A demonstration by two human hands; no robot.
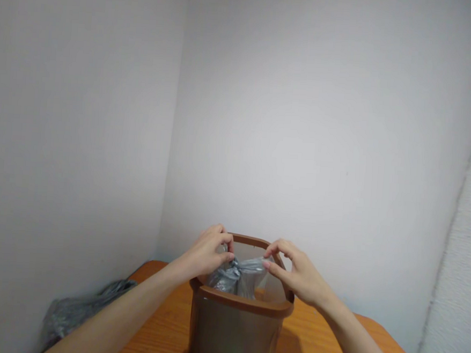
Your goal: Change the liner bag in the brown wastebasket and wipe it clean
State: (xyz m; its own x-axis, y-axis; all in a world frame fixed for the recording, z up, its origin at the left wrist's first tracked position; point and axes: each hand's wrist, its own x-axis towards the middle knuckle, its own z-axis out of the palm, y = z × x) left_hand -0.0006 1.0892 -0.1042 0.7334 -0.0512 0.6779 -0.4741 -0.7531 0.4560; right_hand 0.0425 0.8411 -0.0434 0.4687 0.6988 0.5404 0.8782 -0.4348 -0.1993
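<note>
A translucent trash bin with a brown rim stands upright before me. Inside its mouth a grey plastic bag is gathered into a twist or knot near the top. My left hand pinches one end of the bag over the left side of the rim. On the other side, my right hand pinches the bag's other end between thumb and fingertips, so the plastic stretches between both hands. The lower part of the bag is hidden behind the bin's front wall.
The bin rests on an orange-brown wooden table. More crumpled grey plastic lies at the table's left edge, partly behind my left forearm. White walls meet in a corner behind the table.
</note>
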